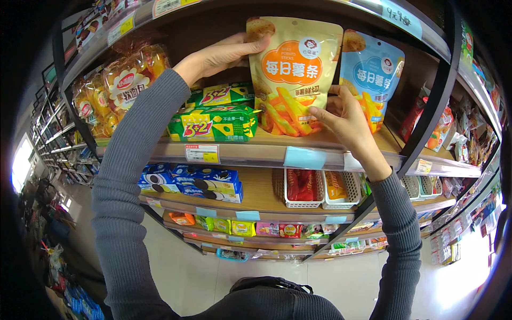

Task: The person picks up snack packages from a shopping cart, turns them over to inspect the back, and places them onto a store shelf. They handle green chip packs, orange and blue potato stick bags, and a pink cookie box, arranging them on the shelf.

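A cream and orange pouch of potato sticks (296, 72) stands upright on a wooden shelf, its printed front towards me. My left hand (230, 52) grips its upper left edge, thumb on the front and fingers behind. At the lower right side my right hand (344, 114) pinches the same pouch, thumb on its front. Just right of it a blue pouch of potato sticks (370, 80) stands upright, its lower left partly behind my right hand. Green biscuit packs (216, 122) lie stacked to the left, below my left hand.
Bagged bread (124, 86) fills the shelf's left end. A price rail (260, 155) runs along the front edge. Below are blue cookie boxes (208, 182) and white plastic baskets (304, 205) of packets. A dark metal upright (430, 100) stands at right, with another shelf section beyond.
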{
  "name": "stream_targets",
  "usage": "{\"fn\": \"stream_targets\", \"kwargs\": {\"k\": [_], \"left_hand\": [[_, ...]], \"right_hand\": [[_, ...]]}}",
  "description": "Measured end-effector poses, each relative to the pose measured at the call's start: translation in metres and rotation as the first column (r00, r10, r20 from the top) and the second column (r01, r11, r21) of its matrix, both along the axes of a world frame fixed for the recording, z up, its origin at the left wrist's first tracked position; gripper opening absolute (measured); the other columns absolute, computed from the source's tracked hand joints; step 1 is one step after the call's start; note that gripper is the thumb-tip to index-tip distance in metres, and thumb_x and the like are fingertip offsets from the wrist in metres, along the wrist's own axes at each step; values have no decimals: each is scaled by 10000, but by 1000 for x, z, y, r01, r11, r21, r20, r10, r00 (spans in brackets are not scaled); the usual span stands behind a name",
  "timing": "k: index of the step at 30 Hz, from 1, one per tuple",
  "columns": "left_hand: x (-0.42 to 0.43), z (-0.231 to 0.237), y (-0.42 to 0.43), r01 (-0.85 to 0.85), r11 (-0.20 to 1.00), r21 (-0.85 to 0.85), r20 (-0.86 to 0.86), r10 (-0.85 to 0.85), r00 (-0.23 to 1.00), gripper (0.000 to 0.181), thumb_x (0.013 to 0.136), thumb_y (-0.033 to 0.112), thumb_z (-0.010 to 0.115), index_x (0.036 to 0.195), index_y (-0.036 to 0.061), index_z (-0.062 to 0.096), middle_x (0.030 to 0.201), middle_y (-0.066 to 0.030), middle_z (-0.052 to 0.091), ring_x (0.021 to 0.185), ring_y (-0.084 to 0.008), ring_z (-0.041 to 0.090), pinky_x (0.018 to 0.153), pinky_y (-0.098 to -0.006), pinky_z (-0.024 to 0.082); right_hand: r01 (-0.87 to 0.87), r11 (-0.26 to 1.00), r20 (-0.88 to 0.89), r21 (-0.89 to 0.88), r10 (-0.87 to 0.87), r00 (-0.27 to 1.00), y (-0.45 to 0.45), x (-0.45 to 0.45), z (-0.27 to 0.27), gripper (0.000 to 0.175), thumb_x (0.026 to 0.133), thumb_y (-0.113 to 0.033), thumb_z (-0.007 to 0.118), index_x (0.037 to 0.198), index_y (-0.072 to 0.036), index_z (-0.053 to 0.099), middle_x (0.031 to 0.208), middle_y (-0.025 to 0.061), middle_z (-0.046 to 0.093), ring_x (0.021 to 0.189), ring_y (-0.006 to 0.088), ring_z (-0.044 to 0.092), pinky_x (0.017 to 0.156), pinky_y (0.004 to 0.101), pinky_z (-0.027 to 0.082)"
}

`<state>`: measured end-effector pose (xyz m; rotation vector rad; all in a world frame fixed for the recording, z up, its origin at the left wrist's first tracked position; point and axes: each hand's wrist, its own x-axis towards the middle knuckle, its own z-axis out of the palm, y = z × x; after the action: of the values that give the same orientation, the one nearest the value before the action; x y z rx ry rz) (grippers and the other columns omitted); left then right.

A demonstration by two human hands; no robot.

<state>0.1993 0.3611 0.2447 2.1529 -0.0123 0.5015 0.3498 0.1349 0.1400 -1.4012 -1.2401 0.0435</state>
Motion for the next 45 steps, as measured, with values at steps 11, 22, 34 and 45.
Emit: {"fn": "stream_targets", "kwargs": {"k": [11, 22, 34, 45], "left_hand": [[-11, -20, 60, 152, 816, 558, -617, 286, 733, 865, 670, 253, 798, 1357, -90, 400, 1310, -256, 529, 1188, -277, 550, 976, -338, 466], [-57, 31, 20, -57, 562, 825, -131, 289, 948, 832, 617, 275, 813, 1299, -65, 483, 1112, -235, 606, 997, -325, 611, 852, -382, 492], [-90, 8, -9, -7, 390, 921, -68, 177, 982, 769, 701, 232, 792, 1382, 71, 473, 1135, -174, 578, 1103, -332, 531, 953, -426, 434], [-90, 15, 2, 164, 586, 793, -352, 220, 910, 855, 702, 385, 795, 1403, 57, 433, 1253, -207, 575, 1182, -340, 531, 986, -413, 437]], "right_hand": [[-85, 994, -58, -70, 81, 995, -2, 30, -2, 100, 855, 69, 625, 850, -5, 559, 759, -25, 569, 708, 39, 557, 633, 186, 458], [40, 993, -101, -108, -51, 994, -11, 40, 0, 71, 884, 52, 600, 899, -10, 570, 818, -8, 605, 755, 55, 602, 660, 203, 526], [-5, 994, -161, -105, -12, 987, -17, 46, 0, 49, 909, 25, 585, 924, -17, 564, 855, -3, 609, 799, 64, 611, 705, 206, 546], [-18, 986, -134, -163, -4, 991, -13, 40, -1, 58, 931, -72, 606, 949, -30, 571, 878, -5, 637, 794, 47, 613, 722, 191, 525]]}}
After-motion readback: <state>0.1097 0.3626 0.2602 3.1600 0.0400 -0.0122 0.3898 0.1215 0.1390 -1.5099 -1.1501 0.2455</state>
